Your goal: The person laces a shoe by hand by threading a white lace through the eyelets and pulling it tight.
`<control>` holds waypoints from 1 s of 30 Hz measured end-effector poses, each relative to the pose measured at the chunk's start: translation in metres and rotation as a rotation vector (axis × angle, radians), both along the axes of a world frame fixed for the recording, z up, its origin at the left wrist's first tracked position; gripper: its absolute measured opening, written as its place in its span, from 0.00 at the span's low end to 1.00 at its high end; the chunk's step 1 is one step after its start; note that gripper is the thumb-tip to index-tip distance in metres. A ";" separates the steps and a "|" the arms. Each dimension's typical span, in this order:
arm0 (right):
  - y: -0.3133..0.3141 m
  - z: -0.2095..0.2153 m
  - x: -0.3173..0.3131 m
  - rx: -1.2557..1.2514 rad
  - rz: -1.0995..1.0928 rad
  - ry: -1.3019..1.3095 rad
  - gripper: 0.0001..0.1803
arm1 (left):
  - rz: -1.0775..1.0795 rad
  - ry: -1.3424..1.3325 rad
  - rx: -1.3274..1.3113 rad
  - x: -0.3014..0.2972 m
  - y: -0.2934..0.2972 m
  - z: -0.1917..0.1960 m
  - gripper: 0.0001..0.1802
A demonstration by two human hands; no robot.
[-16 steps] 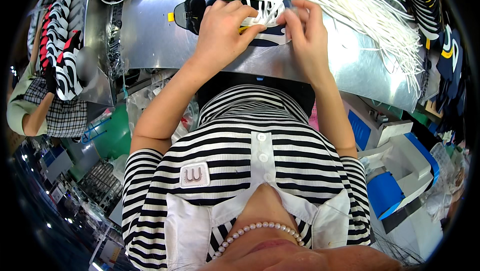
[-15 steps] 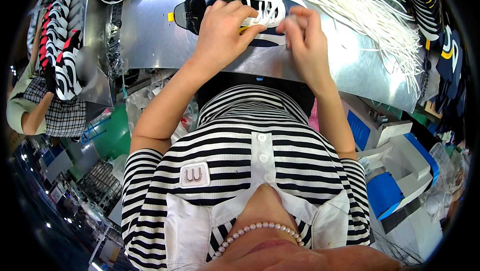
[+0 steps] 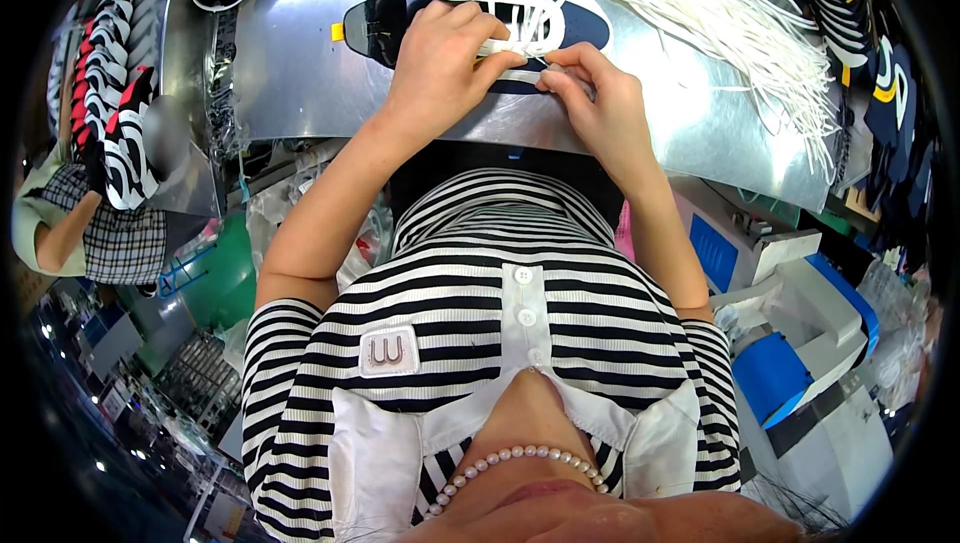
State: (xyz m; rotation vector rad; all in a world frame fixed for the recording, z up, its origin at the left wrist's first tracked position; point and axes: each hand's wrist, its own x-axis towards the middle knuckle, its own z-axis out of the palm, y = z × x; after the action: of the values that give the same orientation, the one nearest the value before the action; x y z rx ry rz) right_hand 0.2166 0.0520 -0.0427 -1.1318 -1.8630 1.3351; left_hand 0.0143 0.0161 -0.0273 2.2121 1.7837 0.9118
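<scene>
Head view: both hands' grip pinches white lace [image 3: 520, 71] on navy shoe [image 3: 480, 5].

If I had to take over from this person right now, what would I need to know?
Left hand: rests on the dark blue shoe, pinching the white lace.
Right hand: pinches the same lace just beside the shoe's near edge.
The shoe lies on its side on the metal table; a heap of loose white laces lies to the right.
Done: lace is threaded across several rows, with a loop standing up near the toe.
Left: as far as I can judge, finishing the lacing; I cannot tell how many eyelets remain.
</scene>
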 end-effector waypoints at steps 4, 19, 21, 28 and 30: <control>-0.004 0.005 -0.008 -0.045 0.007 -0.053 0.09 | -0.033 -0.096 -0.042 -0.002 -0.004 -0.003 0.14; -0.006 0.007 -0.003 0.422 0.027 -0.297 0.10 | 0.022 -0.061 -0.067 0.010 -0.007 0.000 0.13; -0.006 0.006 -0.006 0.364 0.017 -0.266 0.10 | 0.017 -0.043 -0.053 0.009 -0.004 0.001 0.15; -0.008 0.010 0.001 0.178 -0.011 -0.212 0.11 | 0.084 -0.023 -0.021 0.012 -0.003 -0.007 0.15; -0.008 0.011 0.003 0.143 -0.013 -0.209 0.11 | 0.079 -0.026 -0.024 0.012 -0.003 -0.007 0.15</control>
State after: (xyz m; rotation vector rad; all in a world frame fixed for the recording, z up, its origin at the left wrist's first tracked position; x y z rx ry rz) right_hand 0.2192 0.0439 -0.0319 -1.2445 -2.0592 1.0915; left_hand 0.0262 0.0133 -0.0340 2.1194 1.8723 0.9246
